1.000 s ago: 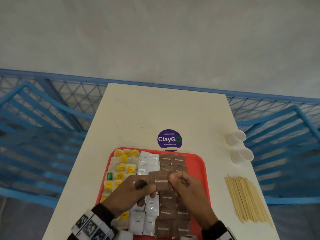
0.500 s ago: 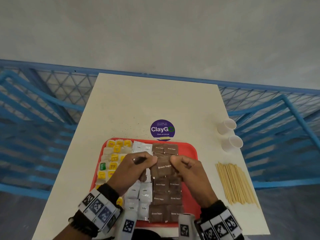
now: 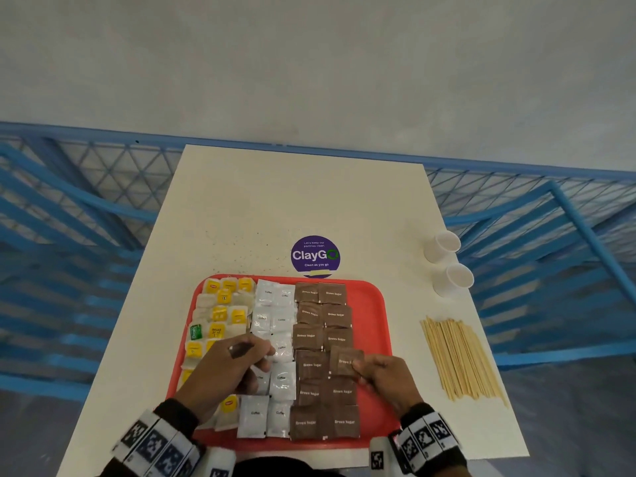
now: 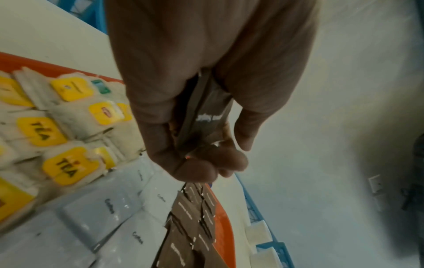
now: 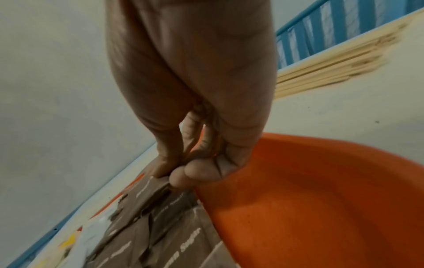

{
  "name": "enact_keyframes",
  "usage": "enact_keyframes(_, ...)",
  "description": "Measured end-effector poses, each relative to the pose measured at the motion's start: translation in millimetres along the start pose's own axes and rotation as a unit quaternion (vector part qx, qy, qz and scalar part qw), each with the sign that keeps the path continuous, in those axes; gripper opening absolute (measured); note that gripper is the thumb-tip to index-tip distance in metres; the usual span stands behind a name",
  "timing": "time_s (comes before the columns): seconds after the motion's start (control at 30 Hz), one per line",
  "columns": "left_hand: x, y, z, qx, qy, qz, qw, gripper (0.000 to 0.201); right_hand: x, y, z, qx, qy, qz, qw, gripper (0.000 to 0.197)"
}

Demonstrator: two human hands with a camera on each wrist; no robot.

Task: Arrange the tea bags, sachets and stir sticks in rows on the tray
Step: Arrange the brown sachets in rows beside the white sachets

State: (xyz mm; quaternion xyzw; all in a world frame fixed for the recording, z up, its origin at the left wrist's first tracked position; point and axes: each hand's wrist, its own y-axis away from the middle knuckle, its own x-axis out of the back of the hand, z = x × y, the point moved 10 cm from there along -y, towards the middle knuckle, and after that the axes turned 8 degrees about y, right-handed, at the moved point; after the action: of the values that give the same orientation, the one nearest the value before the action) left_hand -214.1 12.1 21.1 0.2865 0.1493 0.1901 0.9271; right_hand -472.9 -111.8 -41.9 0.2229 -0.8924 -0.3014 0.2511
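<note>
Red tray (image 3: 373, 304), right hand (image 3: 387, 380) pinching brown sugar sachet (image 3: 346, 361), left hand (image 4: 195, 108) gripping another

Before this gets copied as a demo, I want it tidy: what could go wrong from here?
1. The right hand is setting a brown sugar sachet askew over its neighbours; released so, the right column may look crooked.
2. The left hand grips spare brown sachets above the white coffee sachets; lowering it could nudge them.
3. The stir sticks lie off the tray, where little bare space remains.
</note>
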Motion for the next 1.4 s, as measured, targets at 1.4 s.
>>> enact_keyframes(1.4,-31.9,23.1,30.7,-0.016,-0.047,-0.065,0.997,0.026,-49.8,64.8,-123.6,0.152,-0.093,-0.060,0.982,0.026)
